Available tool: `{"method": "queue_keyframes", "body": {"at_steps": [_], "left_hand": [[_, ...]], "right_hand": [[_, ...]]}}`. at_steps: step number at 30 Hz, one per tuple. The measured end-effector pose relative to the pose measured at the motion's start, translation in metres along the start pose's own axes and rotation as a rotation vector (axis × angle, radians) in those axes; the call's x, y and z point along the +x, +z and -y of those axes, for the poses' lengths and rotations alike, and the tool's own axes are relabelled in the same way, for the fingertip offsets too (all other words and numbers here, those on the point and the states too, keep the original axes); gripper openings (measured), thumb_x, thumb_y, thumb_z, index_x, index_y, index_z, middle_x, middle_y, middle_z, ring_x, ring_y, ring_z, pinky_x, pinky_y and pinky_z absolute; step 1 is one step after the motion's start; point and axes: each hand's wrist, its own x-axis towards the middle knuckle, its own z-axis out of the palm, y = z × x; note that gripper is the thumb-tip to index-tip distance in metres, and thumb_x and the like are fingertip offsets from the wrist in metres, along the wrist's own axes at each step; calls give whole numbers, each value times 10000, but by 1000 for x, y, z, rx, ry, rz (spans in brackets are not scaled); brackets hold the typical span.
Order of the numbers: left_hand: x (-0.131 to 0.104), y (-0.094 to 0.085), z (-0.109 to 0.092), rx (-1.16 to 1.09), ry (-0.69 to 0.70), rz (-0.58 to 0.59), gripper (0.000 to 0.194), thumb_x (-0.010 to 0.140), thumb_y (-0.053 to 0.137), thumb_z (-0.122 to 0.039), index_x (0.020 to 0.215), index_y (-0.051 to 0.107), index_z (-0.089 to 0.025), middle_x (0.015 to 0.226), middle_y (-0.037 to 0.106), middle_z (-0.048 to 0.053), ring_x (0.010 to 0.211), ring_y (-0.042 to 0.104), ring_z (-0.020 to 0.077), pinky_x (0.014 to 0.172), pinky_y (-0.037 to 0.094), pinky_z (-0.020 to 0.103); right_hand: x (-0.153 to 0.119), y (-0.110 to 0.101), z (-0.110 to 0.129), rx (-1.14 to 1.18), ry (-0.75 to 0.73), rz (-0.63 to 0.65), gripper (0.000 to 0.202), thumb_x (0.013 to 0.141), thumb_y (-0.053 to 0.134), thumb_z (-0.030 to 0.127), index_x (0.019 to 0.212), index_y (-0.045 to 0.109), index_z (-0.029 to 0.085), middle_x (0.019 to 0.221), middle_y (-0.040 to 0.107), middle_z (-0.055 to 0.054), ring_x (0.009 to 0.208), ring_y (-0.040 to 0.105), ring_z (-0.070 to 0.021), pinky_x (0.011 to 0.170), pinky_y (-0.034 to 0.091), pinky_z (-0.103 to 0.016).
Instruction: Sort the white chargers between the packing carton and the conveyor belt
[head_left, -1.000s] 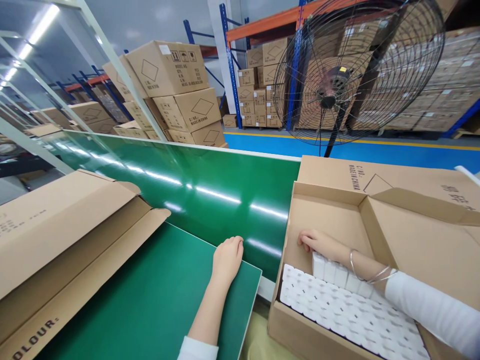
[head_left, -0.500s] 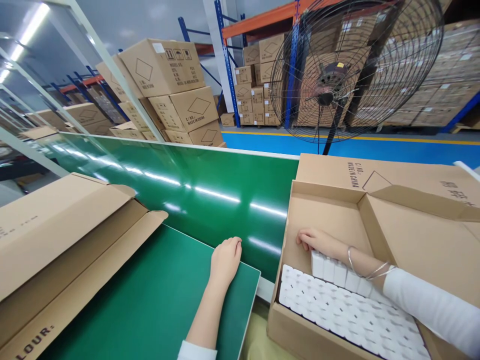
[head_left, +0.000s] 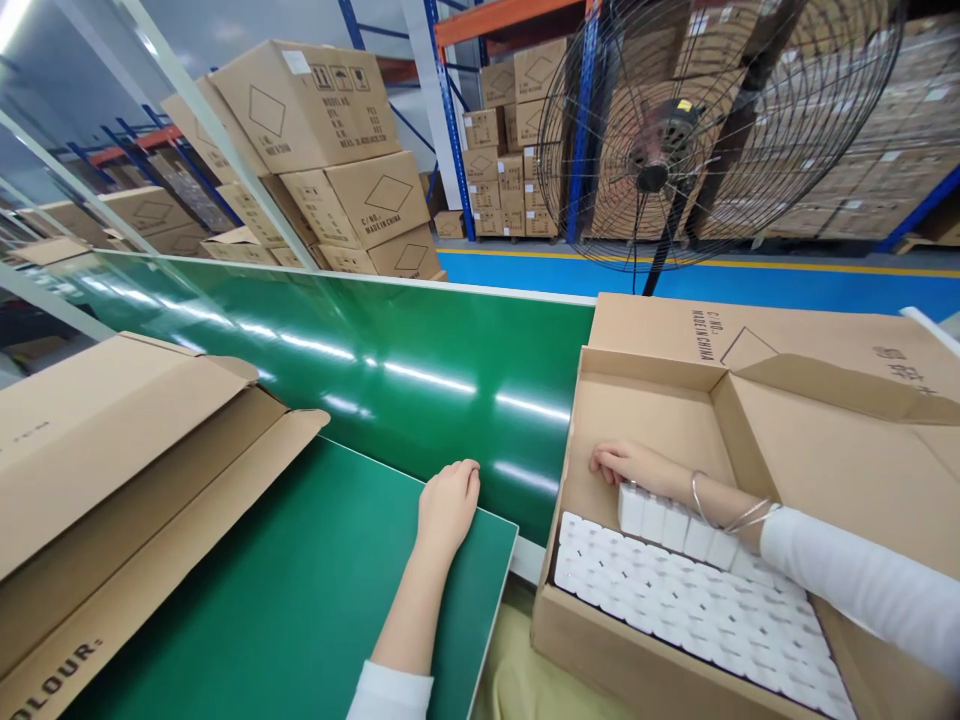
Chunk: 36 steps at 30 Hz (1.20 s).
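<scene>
My left hand (head_left: 448, 502) rests on the far edge of a green tabletop (head_left: 300, 560), fingers curled together; nothing shows in it. Inside an open cardboard box (head_left: 645, 655) on the right is my right hand (head_left: 619, 463), its fingers bent down beside the end of a row of white pieces (head_left: 664, 520). Whether those fingers hold anything is hidden. Several tight rows of small white pieces (head_left: 675, 600) fill the near part of the box, while its far part shows bare cardboard. My right forearm, with silver bangles, crosses over the raised row.
A green conveyor (head_left: 420, 350) runs beyond the tabletop. Another open carton (head_left: 135, 440) lies at the left. Behind the conveyor stand stacked cartons (head_left: 322, 110) and a large black fan (head_left: 652, 180). Shelving with more boxes is farther back.
The camera view has shifted slightly, so the background sits a little higher and further left. Both hands keep nearly the same places and poses.
</scene>
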Motion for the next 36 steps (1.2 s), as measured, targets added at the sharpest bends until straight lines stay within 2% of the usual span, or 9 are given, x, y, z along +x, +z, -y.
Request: {"method": "queue_keyframes", "body": {"at_steps": [36], "left_hand": [[2,-1,-1,-17,-22,15,267,946,359,-226,1016,616,-237,1021,679,11,936,611,155,767,409,255]], "right_hand": [[4,1,-8,33,-5,4,257,805,385,338,736,588,196,583,558,3,541,514,-136,524,400,-251]]}}
